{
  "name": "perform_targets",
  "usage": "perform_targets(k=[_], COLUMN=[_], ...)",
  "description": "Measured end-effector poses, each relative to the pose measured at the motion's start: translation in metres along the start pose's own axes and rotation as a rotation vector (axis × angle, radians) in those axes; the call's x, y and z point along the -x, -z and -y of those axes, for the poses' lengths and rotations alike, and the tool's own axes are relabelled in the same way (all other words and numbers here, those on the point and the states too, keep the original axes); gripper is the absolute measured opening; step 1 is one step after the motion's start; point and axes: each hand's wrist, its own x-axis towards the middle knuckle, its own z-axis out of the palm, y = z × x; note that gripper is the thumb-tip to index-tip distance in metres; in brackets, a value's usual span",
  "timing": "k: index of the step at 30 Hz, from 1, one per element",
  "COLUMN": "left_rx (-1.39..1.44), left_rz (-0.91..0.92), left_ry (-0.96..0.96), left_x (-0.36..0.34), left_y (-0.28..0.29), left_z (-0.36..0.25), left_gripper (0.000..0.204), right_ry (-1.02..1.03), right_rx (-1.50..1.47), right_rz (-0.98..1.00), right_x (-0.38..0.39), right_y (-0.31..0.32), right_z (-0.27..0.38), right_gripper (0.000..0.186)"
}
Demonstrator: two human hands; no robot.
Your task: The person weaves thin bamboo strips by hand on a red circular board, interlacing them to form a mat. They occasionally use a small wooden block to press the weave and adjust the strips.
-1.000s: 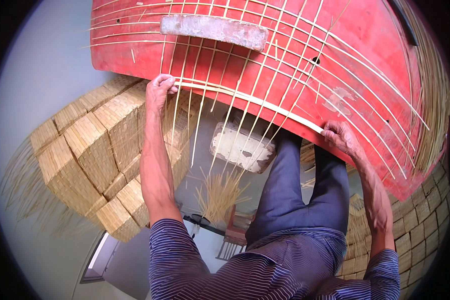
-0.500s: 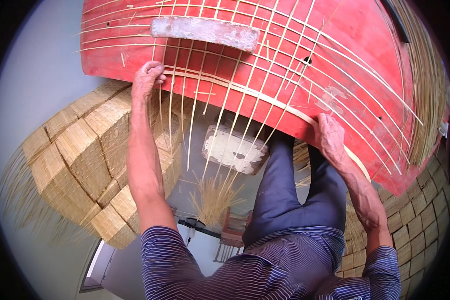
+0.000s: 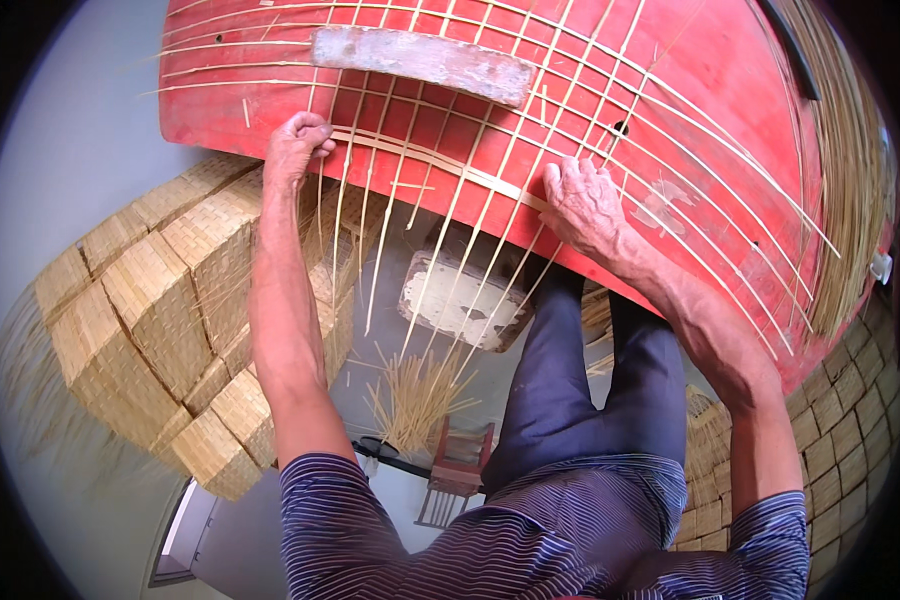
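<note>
A lattice of thin pale bamboo strips [image 3: 567, 88] lies on a red tabletop [image 3: 690, 130], its lengthwise ends hanging past the near edge. A worn, curved wooden block [image 3: 420, 65] rests across the lattice. Along the near side runs a wider, flat bamboo strip [image 3: 440, 160], crossing the lengthwise ones. At its left end, my left hand [image 3: 300, 150] pinches it between thumb and fingers. My right hand [image 3: 585, 208] is closed over the same strip further right, at the table's near edge; its fingertips are partly hidden.
Stacked woven boxes [image 3: 155, 300] stand at the left, and more woven pieces [image 3: 840, 450] at the lower right. A bundle of long strips [image 3: 850, 190] lies along the table's right side. Below are a worn white stool [image 3: 460, 300], scattered strips [image 3: 420, 400] and a small reddish chair [image 3: 460, 455].
My right hand has moved left along the flat strip, from near its right part toward the middle of the lattice. My left hand keeps its pinch at the left end.
</note>
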Motion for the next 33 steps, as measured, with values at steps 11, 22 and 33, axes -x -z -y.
perform_targets(k=[11, 22, 33], left_rx=[0.018, -0.033, -0.051], left_rz=[-0.055, -0.070, -0.107], left_ry=[-0.073, -0.020, -0.068], left_x=[-0.004, -0.001, -0.011], left_y=[-0.022, -0.016, -0.036], left_z=[-0.011, -0.004, -0.009], left_gripper=[0.009, 0.011, 0.012], right_ry=[0.017, 0.027, 0.054], right_rx=[-0.015, -0.250, -0.088], right_rz=[0.143, 0.116, -0.057], right_x=[-0.011, -0.029, -0.007], right_y=[-0.009, -0.013, -0.013], right_z=[-0.019, -0.039, -0.035], right_gripper=[0.032, 0.031, 0.031])
